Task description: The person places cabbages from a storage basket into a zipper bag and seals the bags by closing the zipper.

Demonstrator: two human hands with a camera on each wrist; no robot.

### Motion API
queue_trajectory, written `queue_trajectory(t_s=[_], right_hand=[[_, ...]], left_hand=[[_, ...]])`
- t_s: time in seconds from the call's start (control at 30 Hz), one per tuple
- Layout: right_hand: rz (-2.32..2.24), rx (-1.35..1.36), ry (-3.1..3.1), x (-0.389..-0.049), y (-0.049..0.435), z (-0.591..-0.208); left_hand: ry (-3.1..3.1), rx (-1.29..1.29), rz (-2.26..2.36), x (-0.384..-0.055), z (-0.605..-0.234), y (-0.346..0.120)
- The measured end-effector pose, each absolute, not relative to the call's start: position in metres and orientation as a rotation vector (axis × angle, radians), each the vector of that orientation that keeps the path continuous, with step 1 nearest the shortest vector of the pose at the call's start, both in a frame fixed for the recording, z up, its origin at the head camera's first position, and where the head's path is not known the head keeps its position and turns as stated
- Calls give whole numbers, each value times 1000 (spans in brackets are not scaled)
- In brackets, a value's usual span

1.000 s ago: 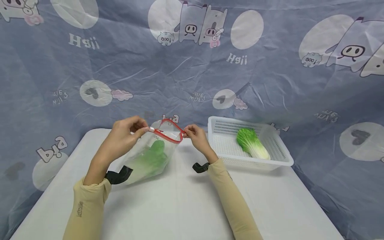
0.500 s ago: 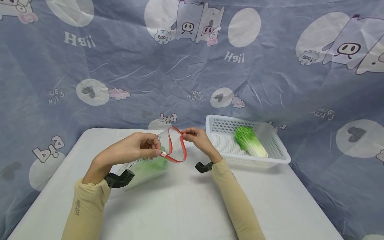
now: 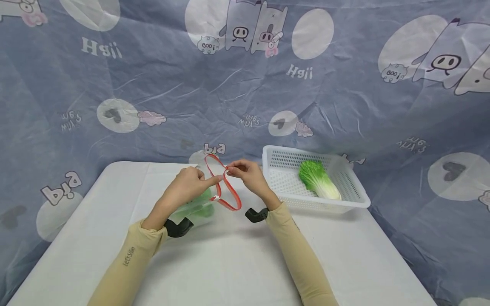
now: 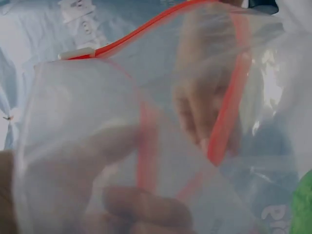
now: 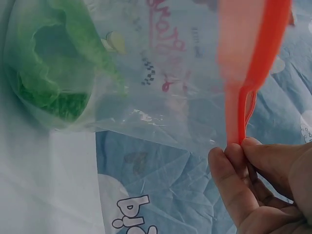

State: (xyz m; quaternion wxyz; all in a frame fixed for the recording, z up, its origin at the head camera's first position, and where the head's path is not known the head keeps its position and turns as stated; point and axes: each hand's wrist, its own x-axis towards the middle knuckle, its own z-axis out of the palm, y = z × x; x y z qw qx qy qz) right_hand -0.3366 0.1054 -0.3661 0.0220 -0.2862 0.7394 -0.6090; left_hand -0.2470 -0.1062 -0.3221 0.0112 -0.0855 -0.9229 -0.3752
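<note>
A clear zip bag (image 3: 191,208) with a red zip strip (image 3: 234,200) stands on the table, its mouth spread in a loop. Green leafy cabbage (image 5: 53,102) shows through its film. My right hand (image 3: 249,175) pinches the end of the red strip between thumb and fingertips, plainly seen in the right wrist view. My left hand (image 3: 187,187) is at the mouth's left side, its thumb extended to the strip; through the film in the left wrist view, thumb and loosely bent fingers (image 4: 146,207) stand apart. The white slider (image 3: 216,198) sits on the strip below the left thumb.
A white perforated basket (image 3: 283,196) stands at the table's back right. One cabbage (image 3: 319,180) lies in it. A patterned blue-grey cloth (image 3: 172,76) hangs behind the white table (image 3: 237,263).
My left hand has gone right with the slider, then let it go and moved up to the strip's middle. The right hand keeps its pinch. The bag's mouth has twisted and tilted.
</note>
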Motion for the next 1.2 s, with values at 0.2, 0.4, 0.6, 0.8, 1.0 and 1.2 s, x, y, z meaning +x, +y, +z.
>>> queue_trajectory(t_s=[0.2, 0.4, 0.6, 0.8, 1.0, 1.2], right_hand=[[-1862, -904, 2344, -334, 107, -363], [-1857, -875, 2397, -357, 116, -385], [-1658, -731, 2563, -354, 143, -383], [-1435, -530, 2696, -356, 194, -359], [-1153, -289, 2720, -367, 261, -335], [-861, -133, 2766, -379, 320, -332]], left_hand=[[-2852, -222, -1177, -251, -322, -103], [-2780, -236, -1338, -250, -317, -112], [-2789, -292, -1707, -247, -321, -113], [-2767, -320, -1854, -247, -323, -112], [-2743, -291, -1963, -250, -324, -109], [-2716, -278, -1987, -252, -325, -105]])
